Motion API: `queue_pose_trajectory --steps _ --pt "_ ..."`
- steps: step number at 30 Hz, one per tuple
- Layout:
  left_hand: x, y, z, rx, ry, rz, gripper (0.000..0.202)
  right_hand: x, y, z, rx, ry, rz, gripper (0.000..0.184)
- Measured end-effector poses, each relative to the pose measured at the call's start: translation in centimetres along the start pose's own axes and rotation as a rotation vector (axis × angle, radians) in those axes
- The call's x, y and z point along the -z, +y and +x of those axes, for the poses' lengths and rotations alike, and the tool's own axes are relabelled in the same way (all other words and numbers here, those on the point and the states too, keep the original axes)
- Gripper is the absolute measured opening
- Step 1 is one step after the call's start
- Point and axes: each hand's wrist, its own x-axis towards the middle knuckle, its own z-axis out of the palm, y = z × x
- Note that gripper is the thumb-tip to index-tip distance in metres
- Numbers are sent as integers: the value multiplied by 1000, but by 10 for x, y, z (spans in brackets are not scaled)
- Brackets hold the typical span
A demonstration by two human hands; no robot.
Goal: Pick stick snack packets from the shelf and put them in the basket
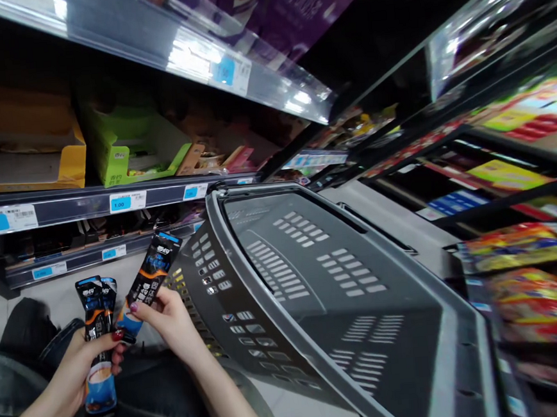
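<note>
My left hand [86,365] is closed round two black and blue coffee stick packets [94,306], held upright at the lower left. My right hand [169,320] pinches a third black packet [149,276] by its lower end, tilted toward the right. Both hands hover above my knees in dark jeans [144,399]. Just right of my right hand stands a large grey plastic shopping basket [232,238], with nothing showing inside it.
Store shelves [85,204] with blue price tags run along the left, holding a yellow carton [27,145] and a green carton [129,149]. More shelves with colourful packets [529,278] line the right. A pale floor aisle [395,218] runs behind the basket.
</note>
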Motion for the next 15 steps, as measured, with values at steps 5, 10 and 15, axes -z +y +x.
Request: queue_pose_trajectory --steps 5,10,15 --pt "8 3 7 -12 -28 -18 30 25 -48 -64 135 206 -182 24" --pt "12 10 8 67 15 -66 18 116 -120 -107 259 665 -459 33" --pt "14 9 2 124 -85 -52 20 187 -122 -31 -50 477 -799 11"
